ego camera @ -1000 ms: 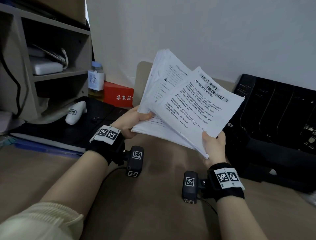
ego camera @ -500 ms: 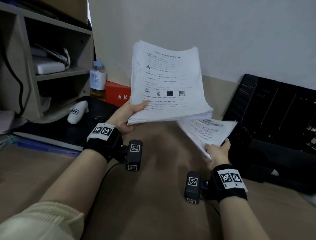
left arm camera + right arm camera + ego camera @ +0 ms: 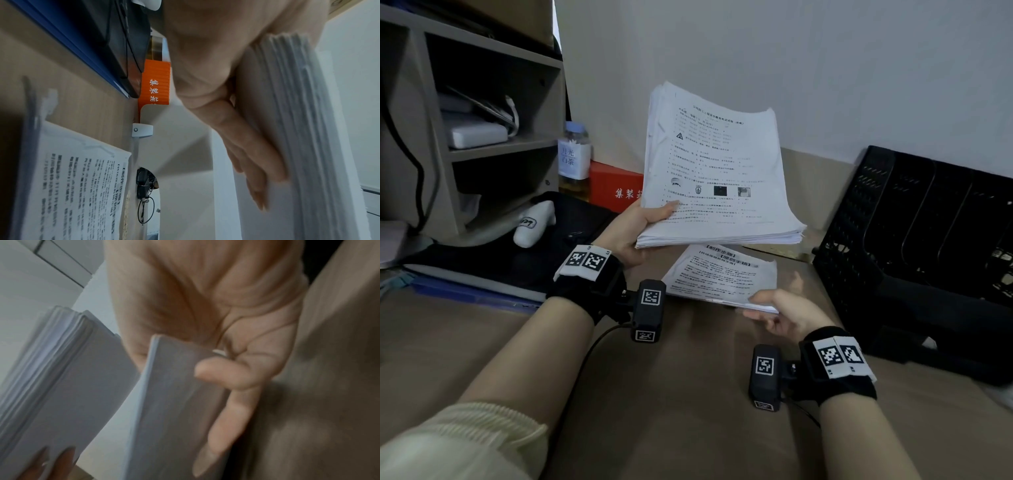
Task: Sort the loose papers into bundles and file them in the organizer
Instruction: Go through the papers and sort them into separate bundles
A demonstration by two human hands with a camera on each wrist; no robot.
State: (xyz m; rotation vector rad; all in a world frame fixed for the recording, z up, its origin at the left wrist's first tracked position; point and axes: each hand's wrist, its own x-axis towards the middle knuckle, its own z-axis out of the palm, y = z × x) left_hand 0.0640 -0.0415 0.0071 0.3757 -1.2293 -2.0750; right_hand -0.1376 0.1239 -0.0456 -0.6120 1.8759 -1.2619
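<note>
My left hand (image 3: 640,228) grips a thick stack of printed papers (image 3: 719,171) by its lower left corner and holds it raised, thumb on top. In the left wrist view its fingers (image 3: 236,138) lie flat under the stack's edge (image 3: 287,113). My right hand (image 3: 767,308) holds a thin bundle (image 3: 722,277) low over the desk, below the stack. In the right wrist view the thin bundle (image 3: 180,402) sits between its thumb and fingers (image 3: 232,410). The black slotted organizer (image 3: 914,240) lies tilted at the right, its slots showing no papers.
A shelf unit (image 3: 482,147) stands at the left. Beside it, against the wall, are a bottle (image 3: 573,157) and a red box (image 3: 613,186). A white device (image 3: 534,222) lies on a black case (image 3: 500,263) over a blue folder (image 3: 465,294).
My right hand has drawn the thin bundle off the front of the stack and lowered it towards the desk. The left hand has kept the thick stack raised.
</note>
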